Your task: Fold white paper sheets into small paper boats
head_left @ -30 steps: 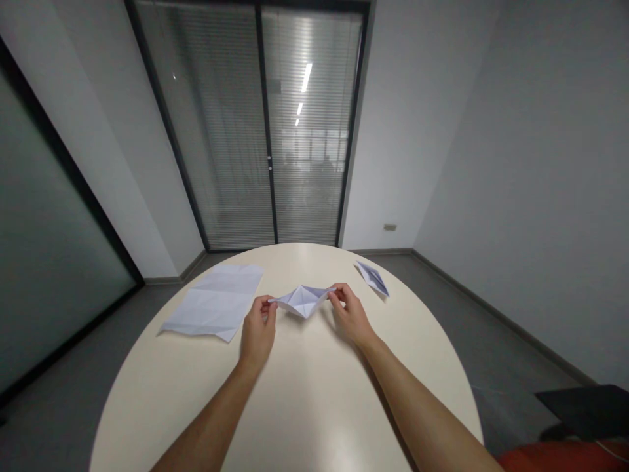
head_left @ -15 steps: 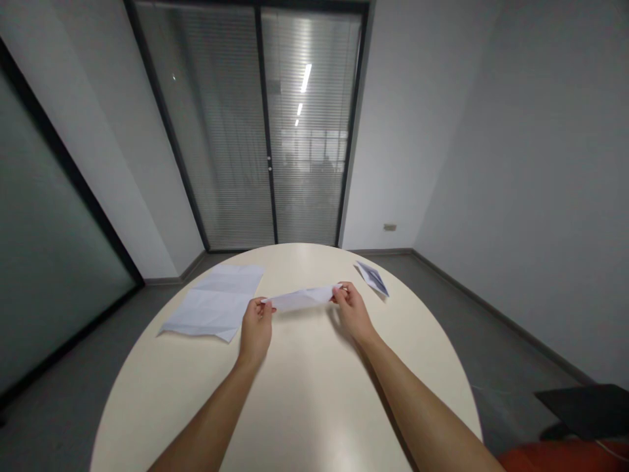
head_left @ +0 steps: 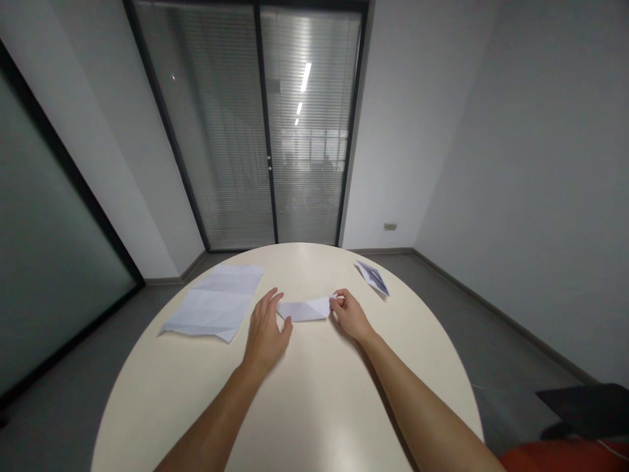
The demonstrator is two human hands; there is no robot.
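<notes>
A narrow strip of folded white paper (head_left: pixel 305 310) lies between my two hands on the round table, a diagonal crease showing near its right half. My right hand (head_left: pixel 350 313) pinches the strip's right end between thumb and fingers. At the left end, my left hand (head_left: pixel 268 330) is open, thumb and fingers spread apart beside the paper's edge. Left of that hand rests a larger white sheet (head_left: pixel 213 303) with creases across it and a slightly lifted near edge.
A small folded paper with a dark printed patch (head_left: pixel 373 278) sits at the table's far right. The cream round table (head_left: pixel 295 393) fills the lower middle. Beyond stand a glass door with blinds (head_left: pixel 309 164) and a grey wall. A dark flat object (head_left: pixel 587 410) is at lower right.
The paper strip has come down from just above the table. My left hand has let go of its left end and spread its fingers; the right hand keeps its pinch.
</notes>
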